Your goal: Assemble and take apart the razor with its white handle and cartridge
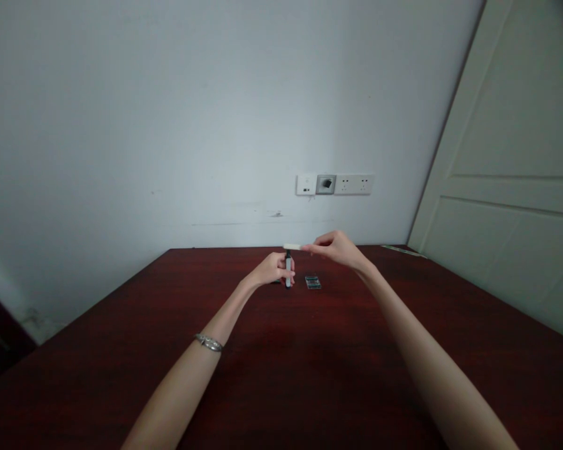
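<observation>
My left hand [274,270] is closed around a slim grey, pen-like stick [288,269] with black ends, held upright above the table. Between the fingers of my right hand [332,247] is a pale, flat strip [293,247], held level. The strip's left end lies across the top of the stick; whether they touch or are joined is too small to tell. Behind and below the hands, a small dark, shiny flat packet [313,282] lies on the table. Another small dark thing [276,282] is mostly hidden by my left hand.
The dark red table [281,362] runs back to a white wall [206,125]. Sockets and switches [334,184] are set in the wall above its back edge. On the right stands a pale panelled door [507,187]; a thin strip [403,251] lies near the far right corner.
</observation>
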A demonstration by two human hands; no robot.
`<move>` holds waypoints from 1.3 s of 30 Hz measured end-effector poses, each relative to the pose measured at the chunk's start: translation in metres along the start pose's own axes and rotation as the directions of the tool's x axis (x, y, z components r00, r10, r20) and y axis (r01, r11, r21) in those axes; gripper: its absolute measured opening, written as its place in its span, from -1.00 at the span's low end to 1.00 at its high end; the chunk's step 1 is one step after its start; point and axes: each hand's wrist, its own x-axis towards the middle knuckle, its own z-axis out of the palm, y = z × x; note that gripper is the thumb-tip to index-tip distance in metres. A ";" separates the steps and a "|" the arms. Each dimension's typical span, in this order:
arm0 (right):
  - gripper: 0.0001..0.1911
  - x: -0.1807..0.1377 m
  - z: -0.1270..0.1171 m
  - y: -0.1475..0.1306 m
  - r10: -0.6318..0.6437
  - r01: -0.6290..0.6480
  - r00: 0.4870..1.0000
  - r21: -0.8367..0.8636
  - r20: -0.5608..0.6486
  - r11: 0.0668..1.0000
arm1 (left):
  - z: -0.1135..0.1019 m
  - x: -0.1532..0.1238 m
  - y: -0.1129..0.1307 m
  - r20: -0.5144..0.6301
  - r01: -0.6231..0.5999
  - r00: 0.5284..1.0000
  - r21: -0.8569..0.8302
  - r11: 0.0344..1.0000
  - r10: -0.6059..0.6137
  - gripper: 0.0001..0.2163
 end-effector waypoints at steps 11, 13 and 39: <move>-0.48 -0.001 -0.009 0.010 0.035 -0.034 0.999 0.031 -0.040 0.999 | -0.007 -0.001 -0.005 -0.027 -0.060 0.998 -0.016 0.998 0.060 -0.82; -0.48 -0.001 -0.005 0.004 0.038 -0.036 0.999 0.044 -0.029 0.998 | -0.007 -0.001 -0.005 -0.038 -0.052 0.998 -0.002 0.999 0.052 -0.82; -0.78 -0.001 0.048 -0.016 0.277 -0.316 0.947 0.637 0.165 0.703 | -0.017 0.003 -0.015 -0.140 0.067 0.989 0.099 0.993 -0.053 -0.86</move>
